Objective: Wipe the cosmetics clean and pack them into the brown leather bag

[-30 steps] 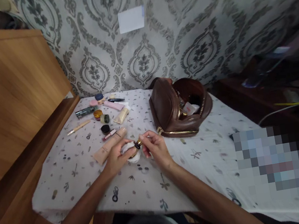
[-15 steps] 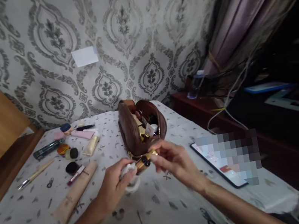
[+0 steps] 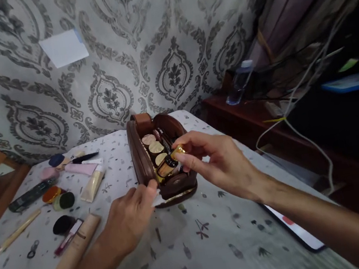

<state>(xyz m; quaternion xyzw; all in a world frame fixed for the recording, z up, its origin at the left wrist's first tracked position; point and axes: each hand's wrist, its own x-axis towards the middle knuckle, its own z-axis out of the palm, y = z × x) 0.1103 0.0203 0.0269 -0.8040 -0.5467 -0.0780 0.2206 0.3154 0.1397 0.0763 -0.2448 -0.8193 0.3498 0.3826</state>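
over the open mouth of the brown pouch the right hand pinches a small gold and black tube between thumb and fingertips, where half a second ago both hands held it lower, in front of the pouch above the surface. the left hand has let go of the tube and now rests loosely curled at the pouch's near edge with a white pad under its fingertips, while the cosmetics at left lie as before
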